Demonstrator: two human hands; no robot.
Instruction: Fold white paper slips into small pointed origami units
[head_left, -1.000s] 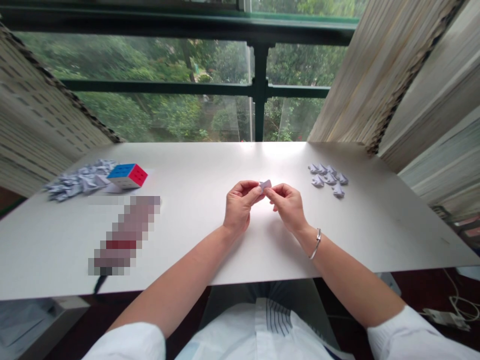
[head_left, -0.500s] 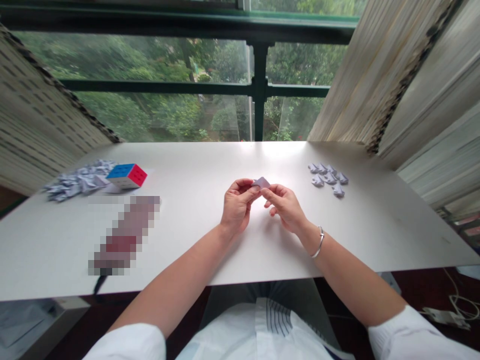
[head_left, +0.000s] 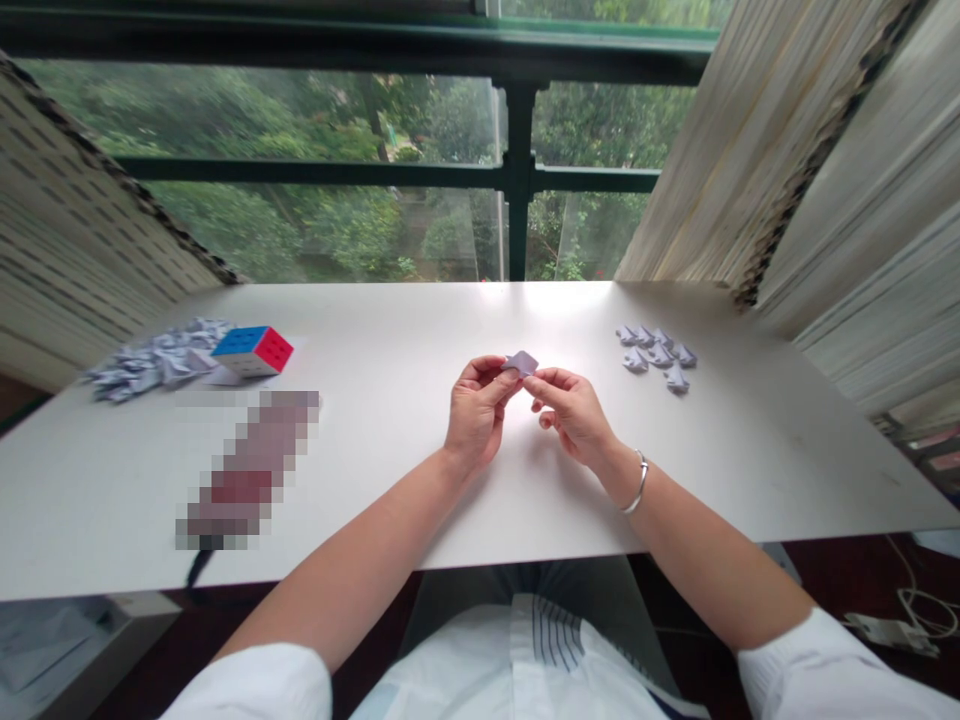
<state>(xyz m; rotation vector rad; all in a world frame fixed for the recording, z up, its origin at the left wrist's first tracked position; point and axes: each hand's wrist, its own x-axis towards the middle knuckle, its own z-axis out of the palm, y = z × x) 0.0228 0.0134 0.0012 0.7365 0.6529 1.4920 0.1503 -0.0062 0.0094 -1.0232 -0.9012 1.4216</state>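
A small folded piece of paper (head_left: 523, 362), pale lilac-white, is held up over the middle of the white table. My left hand (head_left: 478, 405) pinches its left side between thumb and fingers. At its lower right corner, my right hand (head_left: 571, 412) grips with thumb and index finger, the other fingers curled below. To the right lie several small folded paper pieces (head_left: 660, 355) in a loose group. The lower folds of the held paper are hidden by my fingertips.
The white table (head_left: 390, 500) runs up to a green-framed window. At its left are a heap of folded paper pieces (head_left: 150, 365), a puzzle cube (head_left: 253, 352) standing on paper sheets, and a blurred-out long object (head_left: 251, 470) with a black strap. Curtains (head_left: 697, 150) hang at both sides.
The folded paper has tilted and turned slightly between my fingers. Both hands have shifted only a little, still holding it.
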